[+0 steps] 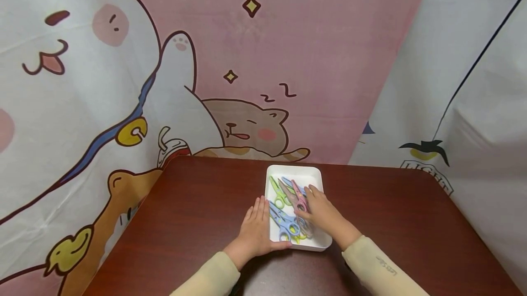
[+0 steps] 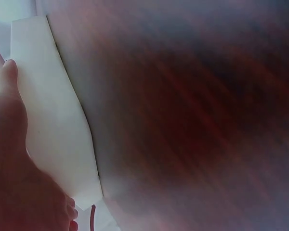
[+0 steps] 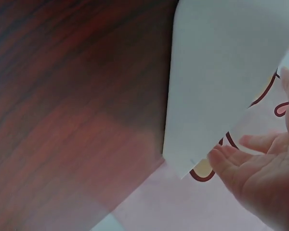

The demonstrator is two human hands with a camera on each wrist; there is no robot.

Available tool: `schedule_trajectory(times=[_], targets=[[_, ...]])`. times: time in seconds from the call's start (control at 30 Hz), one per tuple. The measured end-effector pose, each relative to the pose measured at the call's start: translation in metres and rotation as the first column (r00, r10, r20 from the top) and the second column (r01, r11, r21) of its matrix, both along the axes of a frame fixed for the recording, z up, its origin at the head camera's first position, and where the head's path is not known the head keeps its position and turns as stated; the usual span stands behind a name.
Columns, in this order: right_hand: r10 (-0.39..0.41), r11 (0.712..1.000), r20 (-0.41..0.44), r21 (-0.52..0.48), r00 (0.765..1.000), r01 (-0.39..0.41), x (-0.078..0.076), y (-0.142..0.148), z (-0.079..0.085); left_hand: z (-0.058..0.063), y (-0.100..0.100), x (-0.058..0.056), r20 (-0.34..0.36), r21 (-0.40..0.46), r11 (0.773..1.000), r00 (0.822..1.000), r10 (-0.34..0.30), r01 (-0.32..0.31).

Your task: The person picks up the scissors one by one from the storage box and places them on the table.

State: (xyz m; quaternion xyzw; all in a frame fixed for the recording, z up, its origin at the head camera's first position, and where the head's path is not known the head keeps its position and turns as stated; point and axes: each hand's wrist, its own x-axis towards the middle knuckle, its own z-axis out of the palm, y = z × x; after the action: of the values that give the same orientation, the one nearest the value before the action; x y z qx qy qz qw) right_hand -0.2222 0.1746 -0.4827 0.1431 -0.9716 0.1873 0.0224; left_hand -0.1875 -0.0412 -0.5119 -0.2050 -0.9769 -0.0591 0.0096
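Observation:
A white tray (image 1: 317, 244) holds several pairs of scissors. Light blue scissors (image 1: 283, 218) lie at its near left, green scissors (image 1: 281, 195) farther back. Pink scissors (image 1: 300, 199) rest on the pile in the middle. My left hand (image 1: 256, 231) lies along the tray's left side, fingers straight, thumb stretched over the near rim. From the right, my right hand (image 1: 323, 211) reaches over the rim, with thumb and fingers spread apart around the pink handles. In the right wrist view, the fingers (image 3: 226, 166) hang loosely bent above the tray wall.
The tray stands on a dark reddish-brown table (image 1: 197, 209), near its far edge. Behind it hangs a cloth (image 1: 329, 58) printed with cartoon animals. A white cloth (image 1: 490, 117) with a black line hangs on the right.

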Motion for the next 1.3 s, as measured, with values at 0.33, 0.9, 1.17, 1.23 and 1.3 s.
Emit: schedule_trajectory(times=[0.33, 0.9, 1.17, 1.23, 1.3], targets=[[-0.091, 0.995, 0.006, -0.028, 0.996, 0.091, -0.003, -0.007, -0.004, -0.001, 0.0, -0.001, 0.006, 0.017, 1.0, 1.0, 0.006, -0.006], [-0.175, 0.984, 0.029, -0.009, 0.984, 0.176, -0.006, -0.011, -0.009, -0.002, 0.0, -0.001, -0.003, 0.026, 1.0, 1.0, 0.007, -0.007], [-0.19, 0.982, 0.035, -0.008, 0.981, 0.19, -0.009, -0.014, -0.009, -0.003, 0.0, -0.002, -0.001, 0.026, 1.0, 1.0, 0.007, -0.007], [-0.193, 0.981, 0.042, -0.009, 0.98, 0.194, -0.009, -0.014, -0.008, -0.004, 0.0, -0.002, -0.003, 0.028, 1.0, 1.0, 0.01, -0.01], [-0.199, 0.98, 0.055, -0.014, 0.978, 0.2, -0.01, -0.015, -0.007, -0.005, 0.0, -0.002, 0.001, 0.021, 1.0, 1.0, 0.014, -0.014]])
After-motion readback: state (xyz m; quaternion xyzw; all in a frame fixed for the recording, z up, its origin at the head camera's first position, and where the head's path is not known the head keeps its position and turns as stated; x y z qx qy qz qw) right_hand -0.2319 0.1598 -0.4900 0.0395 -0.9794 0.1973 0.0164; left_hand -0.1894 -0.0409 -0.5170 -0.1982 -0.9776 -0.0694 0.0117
